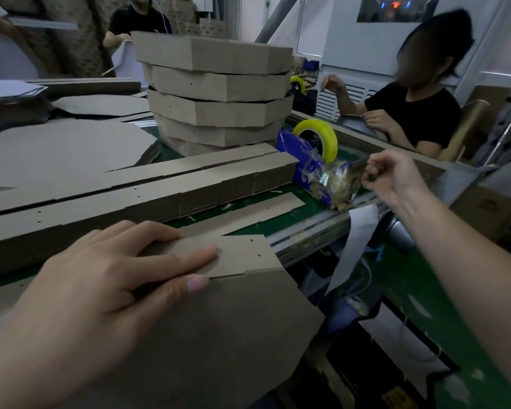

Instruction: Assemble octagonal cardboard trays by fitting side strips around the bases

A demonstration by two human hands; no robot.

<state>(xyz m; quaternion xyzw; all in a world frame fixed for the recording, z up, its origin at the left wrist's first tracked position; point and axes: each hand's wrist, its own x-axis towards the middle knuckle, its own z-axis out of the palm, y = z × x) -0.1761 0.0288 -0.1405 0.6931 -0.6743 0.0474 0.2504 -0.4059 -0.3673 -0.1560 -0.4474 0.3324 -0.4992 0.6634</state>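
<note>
Our left hand (pixel 109 278) presses flat on the side strip (pixel 239 255) and base (pixel 219 335) while our right hand (pixel 390 178) pinches tape (pixel 331 143), so a hard tug might jolt the unfixed strip askew.

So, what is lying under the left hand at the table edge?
The left hand rests flat on a side strip with small holes and on the cardboard base beside it. The palm covers the place where the strip and the base meet, so that part cannot be seen.
</note>
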